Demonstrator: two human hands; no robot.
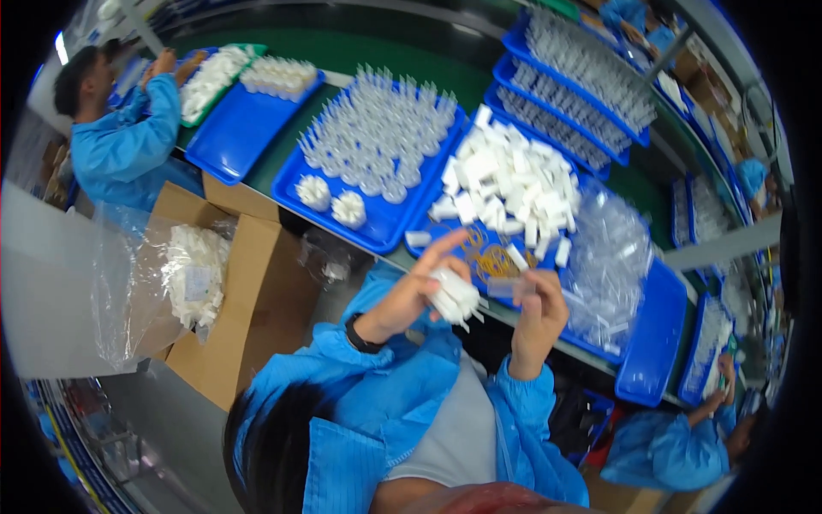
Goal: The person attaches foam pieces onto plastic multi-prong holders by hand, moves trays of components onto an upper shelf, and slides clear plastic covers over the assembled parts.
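My left hand (401, 301) is closed round a bundle of slim white plastic pieces (455, 295), their thin ends fanning out to the right. One finger of that hand points up, away from the bundle. Close to its right, my right hand (539, 321) pinches a small clear plastic piece (505, 289). Just beyond both hands, yellow-brown rubber bands (495, 262) lie in a blue tray with a heap of white rectangular pieces (514, 176). A neighbouring blue tray (287, 176) carries rows of clear pieces (377, 128) and two white bundles (348, 208) at its near edge.
Clear plastic pieces (608, 257) are heaped on the right, beside a blue tray (652, 343). Filled blue trays (565, 94) are stacked at the back. An open cardboard box (257, 300) with a bag of white pieces stands left. Co-workers (128, 141) sit on both sides.
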